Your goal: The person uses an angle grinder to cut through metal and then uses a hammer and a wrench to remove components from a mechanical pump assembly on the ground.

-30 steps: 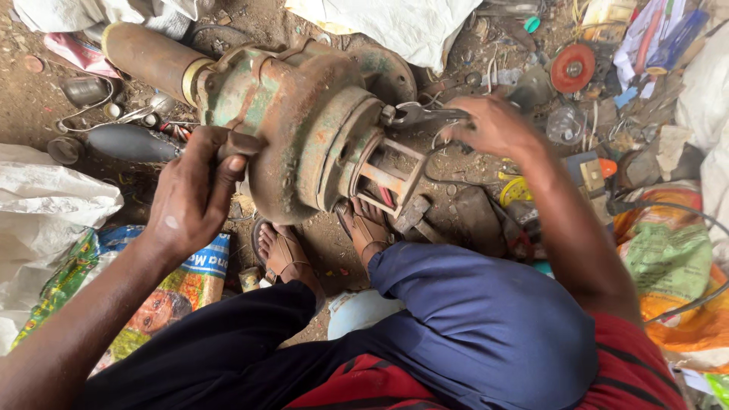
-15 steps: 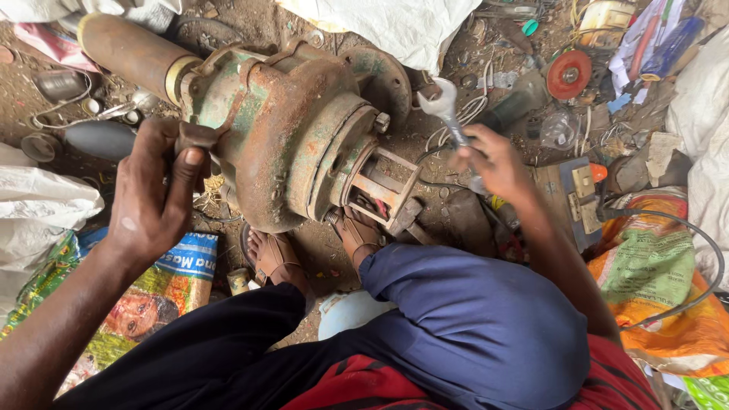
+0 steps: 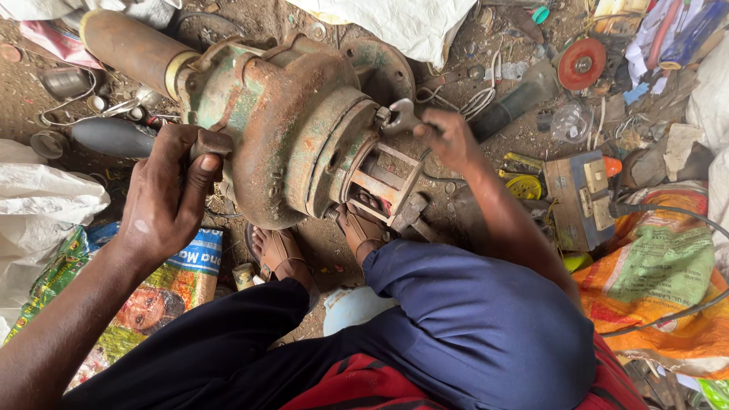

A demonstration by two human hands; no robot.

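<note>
Sat on the dirt floor (image 3: pixel 319 250) with a rusty green pump (image 3: pixel 288 129) lying between the sandalled feet (image 3: pixel 319 239). Left hand (image 3: pixel 163 201) gripped the pump's left side, fingers curled tight on a lug. Right hand (image 3: pixel 448 137) closed around a spanner (image 3: pixel 400 118), head set against a bolt on the pump's flange.
</note>
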